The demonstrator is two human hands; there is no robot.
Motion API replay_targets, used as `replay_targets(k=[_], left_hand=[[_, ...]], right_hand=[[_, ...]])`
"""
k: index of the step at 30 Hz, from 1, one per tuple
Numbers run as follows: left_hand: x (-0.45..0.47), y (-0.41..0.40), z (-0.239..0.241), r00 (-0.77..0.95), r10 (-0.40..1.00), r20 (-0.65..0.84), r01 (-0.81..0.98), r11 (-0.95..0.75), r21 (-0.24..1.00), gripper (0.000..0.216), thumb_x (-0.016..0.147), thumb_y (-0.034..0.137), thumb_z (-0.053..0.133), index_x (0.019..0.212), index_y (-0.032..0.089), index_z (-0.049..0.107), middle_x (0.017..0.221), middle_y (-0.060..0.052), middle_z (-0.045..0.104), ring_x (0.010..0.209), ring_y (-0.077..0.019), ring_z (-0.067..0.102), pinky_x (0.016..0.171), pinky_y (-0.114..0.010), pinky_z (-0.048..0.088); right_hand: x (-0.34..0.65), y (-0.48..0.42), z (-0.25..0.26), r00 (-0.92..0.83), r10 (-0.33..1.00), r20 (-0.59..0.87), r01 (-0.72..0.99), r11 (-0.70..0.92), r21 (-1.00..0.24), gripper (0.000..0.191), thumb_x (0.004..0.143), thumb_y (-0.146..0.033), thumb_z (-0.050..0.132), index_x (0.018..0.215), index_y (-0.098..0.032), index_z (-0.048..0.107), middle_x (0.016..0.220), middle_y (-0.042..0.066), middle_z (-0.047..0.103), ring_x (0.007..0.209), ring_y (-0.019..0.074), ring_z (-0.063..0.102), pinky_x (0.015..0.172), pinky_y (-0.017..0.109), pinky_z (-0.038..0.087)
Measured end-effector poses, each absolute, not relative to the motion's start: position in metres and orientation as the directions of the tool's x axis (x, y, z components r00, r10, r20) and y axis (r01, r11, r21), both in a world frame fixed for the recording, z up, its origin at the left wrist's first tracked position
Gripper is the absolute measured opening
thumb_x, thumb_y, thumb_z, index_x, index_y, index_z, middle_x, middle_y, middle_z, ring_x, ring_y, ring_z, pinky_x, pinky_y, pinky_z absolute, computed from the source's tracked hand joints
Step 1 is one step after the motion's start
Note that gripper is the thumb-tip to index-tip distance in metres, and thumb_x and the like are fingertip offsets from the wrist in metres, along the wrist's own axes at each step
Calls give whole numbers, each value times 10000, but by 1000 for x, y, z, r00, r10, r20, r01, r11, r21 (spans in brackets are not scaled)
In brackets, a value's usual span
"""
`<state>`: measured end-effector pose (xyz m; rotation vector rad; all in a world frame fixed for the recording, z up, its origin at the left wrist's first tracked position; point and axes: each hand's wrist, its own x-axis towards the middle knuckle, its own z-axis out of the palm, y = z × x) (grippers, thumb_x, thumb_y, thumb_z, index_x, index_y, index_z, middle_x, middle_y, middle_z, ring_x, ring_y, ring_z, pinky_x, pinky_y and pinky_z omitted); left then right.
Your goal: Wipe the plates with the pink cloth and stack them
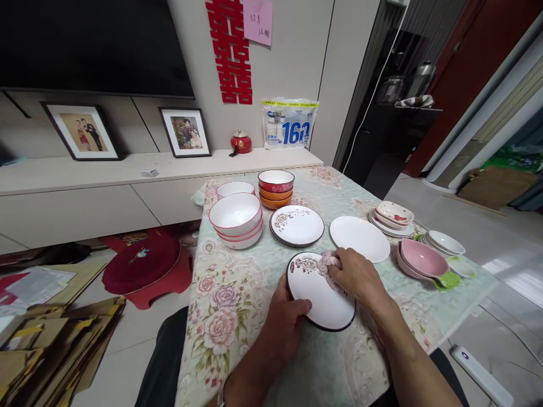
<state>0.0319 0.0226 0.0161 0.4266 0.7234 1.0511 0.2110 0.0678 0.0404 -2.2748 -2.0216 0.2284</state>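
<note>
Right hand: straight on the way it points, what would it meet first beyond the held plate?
The right hand would probably meet the stack of flower-patterned plates; depth is unclear.

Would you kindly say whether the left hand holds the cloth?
No, the right hand holds the cloth against the plate, which the left hand grips.

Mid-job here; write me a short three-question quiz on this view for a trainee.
1. True or false: the left hand holds the nearest plate, which has a dark rim.
2. Which hand holds the pale cloth: (a) left, (b) right, (c) both?
3. Fill in: under the red bowl sit bowls whose outsides are ____.

Key: 1. True. 2. (b), the right hand. 3. Orange.
</note>
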Motion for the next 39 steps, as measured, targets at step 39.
replay_targets(k=[39], left_hand=[[30, 24, 11, 367, 855, -366, -551, 517, 655, 682, 426, -4, 493, 1072, 179, 610, 847, -13, 672, 757, -175, 599, 628, -264, 433]], right_hand=[[188, 57, 45, -468, 884, 24, 665, 370, -649, 181, 817, -138, 627, 968, -213, 691, 954, 18, 637, 896, 166, 591, 778, 253, 412]])
